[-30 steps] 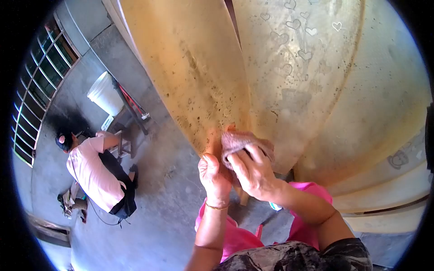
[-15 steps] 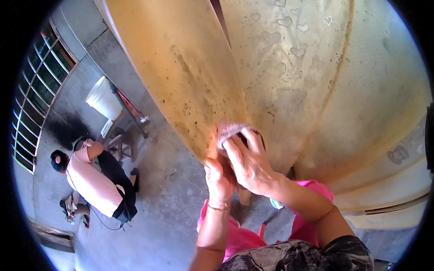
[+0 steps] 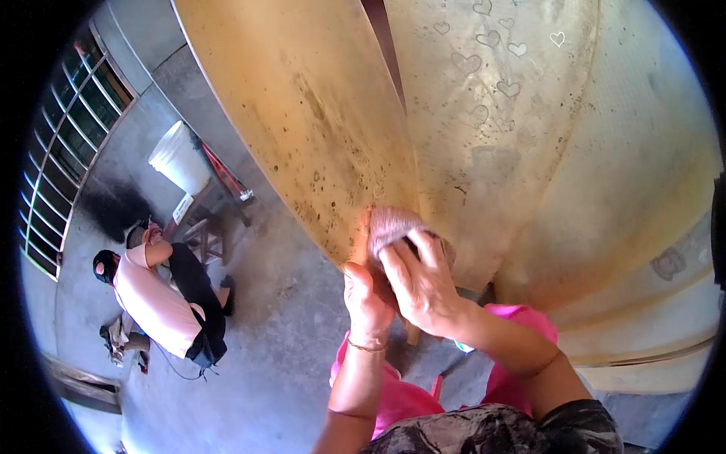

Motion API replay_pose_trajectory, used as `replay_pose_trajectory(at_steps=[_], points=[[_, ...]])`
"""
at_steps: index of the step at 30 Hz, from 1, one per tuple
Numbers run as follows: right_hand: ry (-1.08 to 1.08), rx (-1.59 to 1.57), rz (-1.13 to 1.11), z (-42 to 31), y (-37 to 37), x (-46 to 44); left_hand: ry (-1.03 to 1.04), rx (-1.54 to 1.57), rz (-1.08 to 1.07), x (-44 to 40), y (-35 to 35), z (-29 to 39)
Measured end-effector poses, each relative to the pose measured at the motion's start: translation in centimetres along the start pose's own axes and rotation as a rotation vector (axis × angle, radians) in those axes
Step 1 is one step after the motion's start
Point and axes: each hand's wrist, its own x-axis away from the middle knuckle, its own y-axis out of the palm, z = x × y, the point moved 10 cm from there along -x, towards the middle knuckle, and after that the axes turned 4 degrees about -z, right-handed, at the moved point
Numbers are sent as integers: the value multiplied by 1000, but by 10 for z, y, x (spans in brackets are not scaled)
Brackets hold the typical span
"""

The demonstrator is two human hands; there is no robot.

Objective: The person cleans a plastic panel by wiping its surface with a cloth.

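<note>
A large, yellowed curved panel [image 3: 302,113] with dark specks fills the upper middle of the head view. My right hand [image 3: 423,287] grips a bunched, pinkish-brown cloth [image 3: 393,223], which presses on the panel's lower end. Just left of it, my left hand [image 3: 369,306] is at the panel's lower edge, thumb up on the near side; its other fingers are mostly hidden behind, and it seems to clasp that edge. Heart outlines mark a paler panel [image 3: 514,151] beside it, past a narrow dark gap near the top.
To the left, a person in a pink shirt [image 3: 155,303] crouches on the grey floor [image 3: 280,363]. Near them are a white bucket [image 3: 181,160] and a small wooden stool [image 3: 206,242]. A barred window [image 3: 72,144] is in the wall at far left.
My right hand and the cloth have shifted slightly down and right on the panel. My left hand stays at the edge. The whole view has turned a little.
</note>
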Motion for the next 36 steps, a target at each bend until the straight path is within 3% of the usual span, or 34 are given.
replay_pose_trajectory(at_steps=[3,9,13,19,24,25,29,33,36], points=[[-30,4,-35,-4,8,14,2,-66,-93,-5,15,8],[46,-44,26,4,-4,-13,4,-24,45,3,8,4],[-29,-28,-18,-11,0,3,-2,-1,68,1,-2,11],[58,-33,38,-1,-10,-20,0,-19,15,2,8,10],[-17,-82,-51,-17,-3,-4,-36,153,-10,-4,0,6],[-3,-51,-54,-8,-2,-8,33,-43,36,-2,3,13],[52,-55,105,2,-18,-22,-5,-29,-30,1,7,7],[-18,-71,-9,-20,-5,-4,-39,172,-120,-7,3,6],[19,-94,-36,-11,-1,-6,18,73,-116,-13,14,15]])
